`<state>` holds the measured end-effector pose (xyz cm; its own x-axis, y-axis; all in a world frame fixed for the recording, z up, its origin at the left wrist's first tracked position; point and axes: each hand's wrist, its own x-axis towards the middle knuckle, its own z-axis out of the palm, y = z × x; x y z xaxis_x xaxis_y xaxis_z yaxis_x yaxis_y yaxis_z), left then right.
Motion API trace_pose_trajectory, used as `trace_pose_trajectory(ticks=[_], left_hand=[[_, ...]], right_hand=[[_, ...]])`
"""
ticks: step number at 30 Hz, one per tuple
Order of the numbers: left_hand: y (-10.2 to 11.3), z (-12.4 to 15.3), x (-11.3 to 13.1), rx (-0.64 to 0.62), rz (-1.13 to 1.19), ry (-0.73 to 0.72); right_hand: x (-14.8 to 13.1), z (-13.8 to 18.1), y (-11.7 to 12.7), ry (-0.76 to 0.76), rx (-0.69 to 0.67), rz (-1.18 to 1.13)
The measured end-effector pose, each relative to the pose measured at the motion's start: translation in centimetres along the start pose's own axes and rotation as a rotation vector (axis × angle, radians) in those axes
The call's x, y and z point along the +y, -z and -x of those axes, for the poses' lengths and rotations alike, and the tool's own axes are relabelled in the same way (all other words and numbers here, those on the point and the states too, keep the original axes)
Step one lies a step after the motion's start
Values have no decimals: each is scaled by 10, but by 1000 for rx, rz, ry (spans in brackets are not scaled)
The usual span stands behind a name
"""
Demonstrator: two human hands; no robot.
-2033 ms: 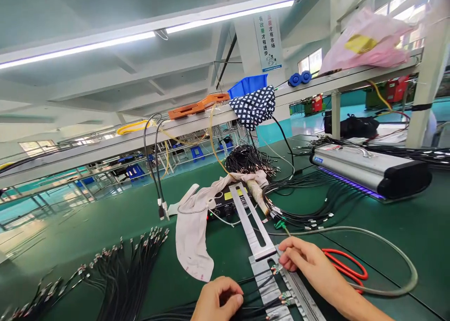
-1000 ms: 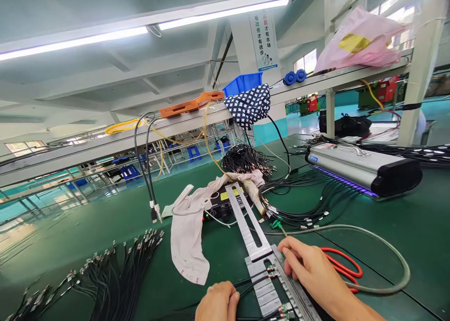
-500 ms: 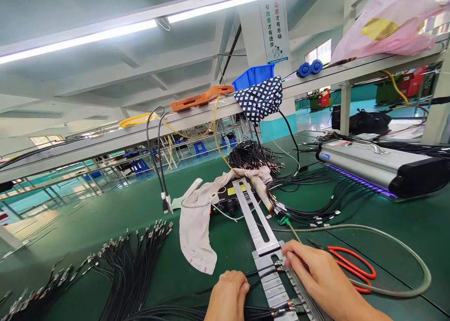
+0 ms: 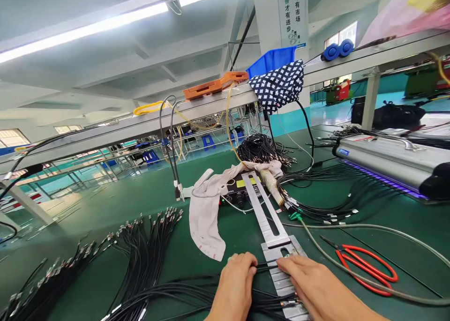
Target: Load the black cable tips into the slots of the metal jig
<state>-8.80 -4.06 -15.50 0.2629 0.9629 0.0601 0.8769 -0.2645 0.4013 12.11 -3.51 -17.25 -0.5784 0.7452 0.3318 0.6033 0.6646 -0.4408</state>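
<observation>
- Nearest the camera, the left hand point(image 4: 235, 283) lay on a bundle of black cables point(image 4: 197, 290), its fingers curled down over the strands, apparently pressing them to the table point(image 4: 105, 208) so they stayed put; whether they truly gripped a strand could not be told.
- Just beside it, the right hand point(image 4: 316, 288) rested flat on the metal jig point(image 4: 281, 274), fingers stretched out and holding nothing, the fingertips at a cable end lying across the plate, seemingly to keep it seated there.
- Several cable ends with metal tips crossed the jig between the two hands, so the cables being worked lay at the bottom middle of the view, touching both hands.
- To the right, red-handled scissors point(image 4: 365, 267) lay near the right hand, with a grey hose point(image 4: 372, 227) curving past them.
- To the left, more black cables were fanned out in a row point(image 4: 133, 246), tips pointing away.
- Farther back, a pale cloth point(image 4: 207, 218) draped over a small black box point(image 4: 239, 194), beside a coil of cables point(image 4: 262, 150).
- At the far right stood a long silver lamp point(image 4: 390, 159) glowing violet underneath, with cable ends laid under it.
- Overhead, a shelf point(image 4: 211, 106) carried a blue bin point(image 4: 270, 61) and a dotted cloth point(image 4: 279, 84).
</observation>
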Motion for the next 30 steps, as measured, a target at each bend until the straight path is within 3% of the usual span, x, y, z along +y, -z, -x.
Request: trace_pose_trajectory(ticks=[4,8,13,16,20,26,30], left_hand=[[-2,-1,1,-84,-81,-74],[1,-1,6,-234,-290,-117],[1,-1,12,-248,-491,-158],[-2,2,8,-169,-399,-194],[3,7,0,-38,-97,-215],[13,11,-7,-166,108,-115],[11,9,-12,-79,258,-58]], right_hand=[[-2,-2,-2,56,-93,124],[-1,-4,-12,115,-82,246],[-2,-5,-17,120,-91,276],[2,-4,-10,34,-44,45],[9,-4,4,-141,74,-328],[14,-6,11,-320,209,-681],[22,-7,10,-385,277,-726]])
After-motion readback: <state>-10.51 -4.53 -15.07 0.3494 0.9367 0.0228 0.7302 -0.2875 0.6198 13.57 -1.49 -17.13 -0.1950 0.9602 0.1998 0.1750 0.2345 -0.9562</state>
